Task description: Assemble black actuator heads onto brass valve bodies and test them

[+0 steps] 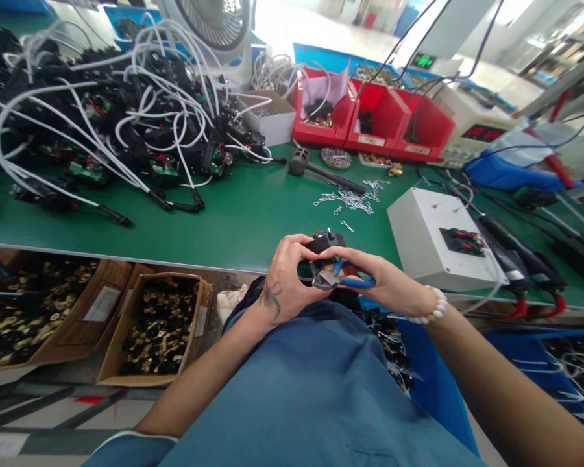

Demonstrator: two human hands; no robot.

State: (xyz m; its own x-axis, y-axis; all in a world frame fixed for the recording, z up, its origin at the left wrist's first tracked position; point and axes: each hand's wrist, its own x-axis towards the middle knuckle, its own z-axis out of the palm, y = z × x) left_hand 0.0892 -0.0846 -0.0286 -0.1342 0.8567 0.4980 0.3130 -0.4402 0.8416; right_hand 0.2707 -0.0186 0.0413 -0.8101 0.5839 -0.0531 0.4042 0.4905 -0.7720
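My left hand grips a small black plastic part with a red detail on top, held just off the near edge of the green bench. My right hand, with a white bead bracelet on the wrist, holds blue-handled cutting pliers. The pliers' grey jaws point left and sit under the black part, close against my left fingers. Both hands meet above my lap, over blue clothing.
A heap of black parts with white cables fills the left of the bench. Small metal clips and a black mallet lie in the middle. Red bins stand behind, a white box at right, cardboard boxes of parts below.
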